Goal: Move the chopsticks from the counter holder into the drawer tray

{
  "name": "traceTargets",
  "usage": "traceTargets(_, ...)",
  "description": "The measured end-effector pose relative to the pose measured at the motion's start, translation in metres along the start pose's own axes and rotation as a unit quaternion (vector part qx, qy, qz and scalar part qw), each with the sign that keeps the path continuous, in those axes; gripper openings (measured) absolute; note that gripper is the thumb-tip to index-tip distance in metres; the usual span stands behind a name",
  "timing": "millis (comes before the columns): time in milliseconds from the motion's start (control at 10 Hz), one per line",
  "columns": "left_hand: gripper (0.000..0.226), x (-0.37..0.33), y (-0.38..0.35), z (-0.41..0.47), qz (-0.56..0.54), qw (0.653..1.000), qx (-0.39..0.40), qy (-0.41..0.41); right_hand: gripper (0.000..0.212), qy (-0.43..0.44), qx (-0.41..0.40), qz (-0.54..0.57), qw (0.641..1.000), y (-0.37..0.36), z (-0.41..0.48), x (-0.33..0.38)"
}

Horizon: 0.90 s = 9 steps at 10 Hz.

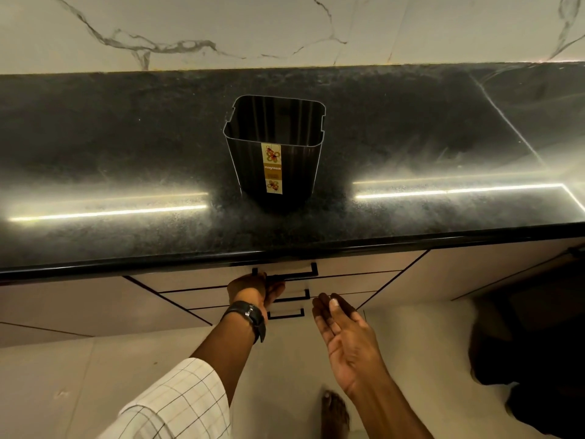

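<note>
- Desk point(95, 153): big, black, shiny, w/ light stripes on it. White marble wall point(285, 23) behind. It holds just one thing.
- Drawers under the desk: three in a stack, all look shut. So the tray inside can't be seen yet.
- Holder point(274, 147): tall dark box w/ a yellow flower sticker, standing upright in the middle of the desk, right above the drawers. Prob put there so stuff is easy to grab. Looks empty from here, but the bottom is too dark to be sure.
- Chopsticks: can't see them anywhere, not in the holder top, not on the desk, not in a hand. Maybe already in the drawer, can't tell.
- Left hand point(253, 288): has a watch point(250, 316) on the wrist. Its fingers point(277, 291) are curled tight around the top drawer handle point(297, 274), prob to pull or push the drawer.
- Right hand point(343, 334): near the drawers, not touching. Fingers flat & spread open, holding nothing. Kept free, I think, for picking things up.
- In the way: nothing on the desk blocks the holder. The shut drawer front is what blocks the tray.
- A bare foot point(335, 413) on the pale floor, just below the hands.
</note>
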<state>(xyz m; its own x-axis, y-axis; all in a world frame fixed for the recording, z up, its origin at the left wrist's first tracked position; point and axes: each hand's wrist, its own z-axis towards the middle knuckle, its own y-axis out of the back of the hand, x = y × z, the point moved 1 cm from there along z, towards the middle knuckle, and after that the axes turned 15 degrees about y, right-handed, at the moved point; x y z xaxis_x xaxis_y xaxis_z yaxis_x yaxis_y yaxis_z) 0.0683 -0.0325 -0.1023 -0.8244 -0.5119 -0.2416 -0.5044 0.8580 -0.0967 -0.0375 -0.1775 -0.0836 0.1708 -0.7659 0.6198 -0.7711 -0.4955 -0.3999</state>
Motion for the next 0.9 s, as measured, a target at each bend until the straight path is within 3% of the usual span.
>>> traceTargets(200,0.034,0.003,0.002,0.0,-0.018,1.0,0.012,-0.006,0.026,-0.028,0.004,-0.002,1.0,-0.02,0.014,-0.004)
traceTargets(500,0.02,0.007,0.016,-0.008,-0.031,0.997,0.068,0.011,0.036,-0.019,0.043,0.004,0.999,-0.034,0.027,0.002)
traceTargets(700,0.021,0.012,0.019,-0.013,-0.051,0.995,0.088,0.024,0.04,0.096,0.181,0.009,0.979,-0.025,-0.042,0.056)
traceTargets(900,0.022,0.015,0.014,-0.025,-0.035,0.996,0.079,0.016,0.03,0.286,0.34,0.053,0.894,-0.03,-0.153,0.149)
